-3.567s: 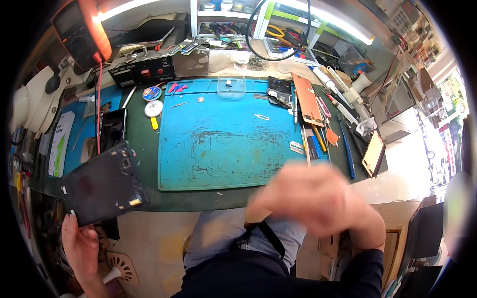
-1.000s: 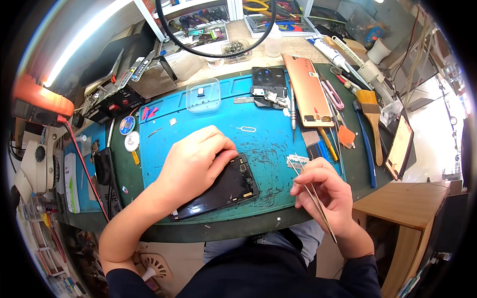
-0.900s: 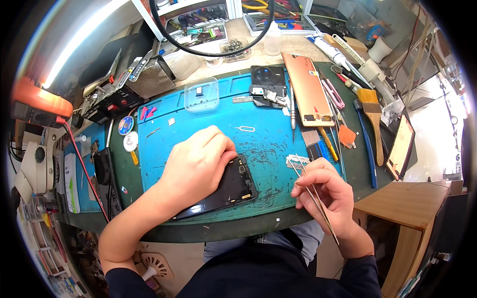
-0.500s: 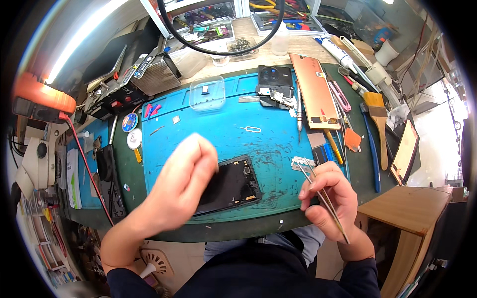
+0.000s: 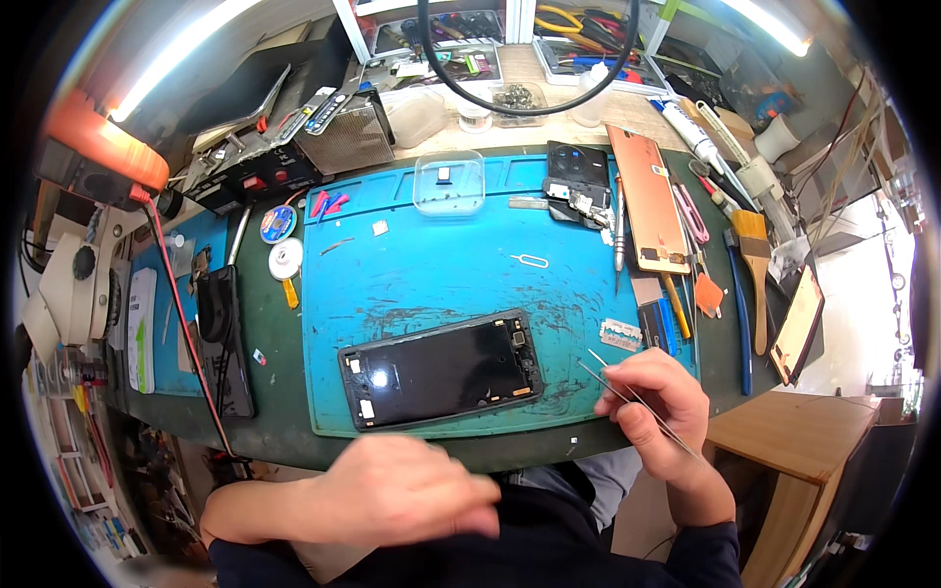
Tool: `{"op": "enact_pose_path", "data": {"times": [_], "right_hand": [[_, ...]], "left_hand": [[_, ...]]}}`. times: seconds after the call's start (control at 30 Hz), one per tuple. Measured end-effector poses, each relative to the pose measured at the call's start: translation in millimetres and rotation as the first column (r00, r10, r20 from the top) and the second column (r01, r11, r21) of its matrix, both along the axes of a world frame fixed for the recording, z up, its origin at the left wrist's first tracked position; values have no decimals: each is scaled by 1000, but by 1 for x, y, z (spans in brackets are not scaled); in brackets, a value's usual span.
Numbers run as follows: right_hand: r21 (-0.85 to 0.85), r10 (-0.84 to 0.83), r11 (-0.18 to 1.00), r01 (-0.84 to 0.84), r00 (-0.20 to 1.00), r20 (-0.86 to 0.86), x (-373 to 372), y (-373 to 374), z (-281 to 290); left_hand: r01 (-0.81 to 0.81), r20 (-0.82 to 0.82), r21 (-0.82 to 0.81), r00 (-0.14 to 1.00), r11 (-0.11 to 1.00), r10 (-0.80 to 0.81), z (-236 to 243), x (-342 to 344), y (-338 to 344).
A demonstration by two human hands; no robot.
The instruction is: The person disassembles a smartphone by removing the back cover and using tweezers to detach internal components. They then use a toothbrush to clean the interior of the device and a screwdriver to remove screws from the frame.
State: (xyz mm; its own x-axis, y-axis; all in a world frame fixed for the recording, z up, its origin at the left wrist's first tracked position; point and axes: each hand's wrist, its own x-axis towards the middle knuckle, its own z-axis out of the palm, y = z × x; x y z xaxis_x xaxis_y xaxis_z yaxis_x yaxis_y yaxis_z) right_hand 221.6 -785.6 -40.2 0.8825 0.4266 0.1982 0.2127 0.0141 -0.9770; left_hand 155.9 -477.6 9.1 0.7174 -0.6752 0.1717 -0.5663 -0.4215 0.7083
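Observation:
My right hand (image 5: 662, 407) is closed around a pair of metal tweezers (image 5: 642, 404), whose two tips point up and left, slightly apart. My left hand (image 5: 412, 490), a little blurred, is in front of the bench's near edge with its fingers curled together. Whatever it may hold is hidden. Beyond it, a phone frame (image 5: 446, 367) with a glossy black inner face lies flat on the blue work mat (image 5: 431, 279). Small gold and white parts sit along the frame's ends. Near the tweezer tips lies a razor blade (image 5: 619, 334).
A clear plastic box (image 5: 449, 186) with tiny parts stands at the mat's far side. Right of it lie a phone's inner parts (image 5: 580, 191), a screwdriver (image 5: 619, 240), a copper-coloured back panel (image 5: 652, 201) and a brush (image 5: 753, 245). A SIM pin (image 5: 532, 262) rests mid-mat. A cable loop hangs overhead.
My left hand has moved from over the phone frame back toward my body, uncovering the frame's left end. The right hand still grips the tweezers. The view has shifted slightly left.

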Motion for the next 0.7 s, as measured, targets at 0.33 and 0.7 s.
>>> {"op": "enact_pose_path", "data": {"times": [0.33,0.7], "right_hand": [[-124,16,992,-5,996,89,2,4,-2],[-93,-9,995,19,995,100,1,2,-3]], "left_hand": [[-391,-59,20,918,920,391,-23,95,14],[-91,185,460,983,883,5,3,126,8]]}}
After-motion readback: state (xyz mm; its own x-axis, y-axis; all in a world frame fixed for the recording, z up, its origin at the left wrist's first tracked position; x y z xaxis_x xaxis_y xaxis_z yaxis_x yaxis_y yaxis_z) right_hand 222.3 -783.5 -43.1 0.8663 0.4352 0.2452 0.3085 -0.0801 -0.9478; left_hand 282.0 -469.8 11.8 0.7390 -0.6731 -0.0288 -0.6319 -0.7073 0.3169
